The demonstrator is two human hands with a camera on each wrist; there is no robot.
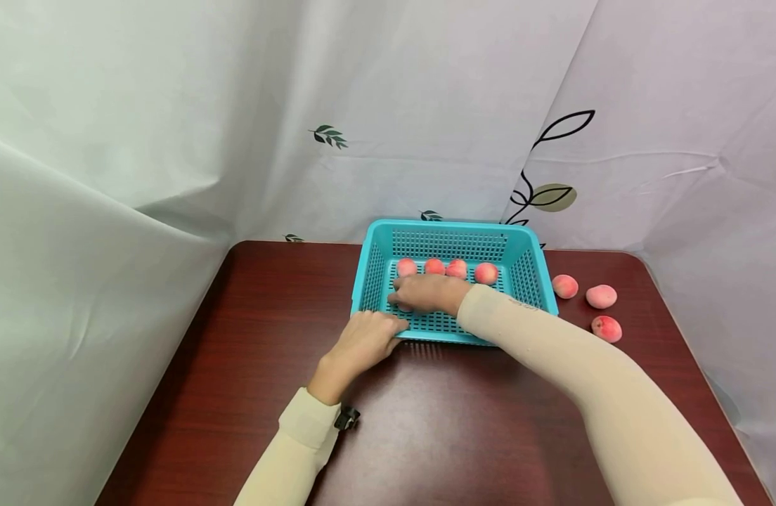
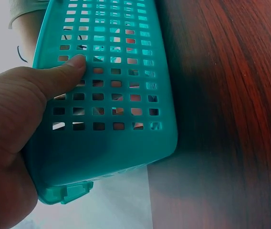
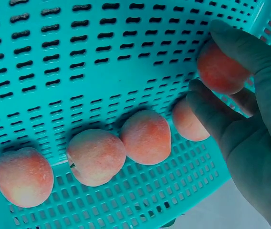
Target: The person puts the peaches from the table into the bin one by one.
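Note:
A turquoise plastic basket (image 1: 448, 338) with perforated walls stands at the back of the table. My left hand (image 1: 365, 337) grips its front-left corner, and in the left wrist view the thumb (image 2: 66, 74) presses the outer wall. Inside the basket, my right hand (image 1: 429, 292) holds a pinkish-red peach (image 3: 220, 69) between thumb and fingers, close over the basket floor near the left end. Several more peaches (image 3: 97, 157) lie in a row along the far wall, just beyond the right hand. In the head view the hand mostly covers the held peach.
Right of the basket, three peaches lie on the dark red-brown table (image 1: 268, 302): one peach (image 1: 565, 286) near the basket wall, another peach (image 1: 601, 296) beside it, a third peach (image 1: 606, 328) nearer the front. A pale leaf-patterned curtain (image 1: 388, 126) hangs behind the table.

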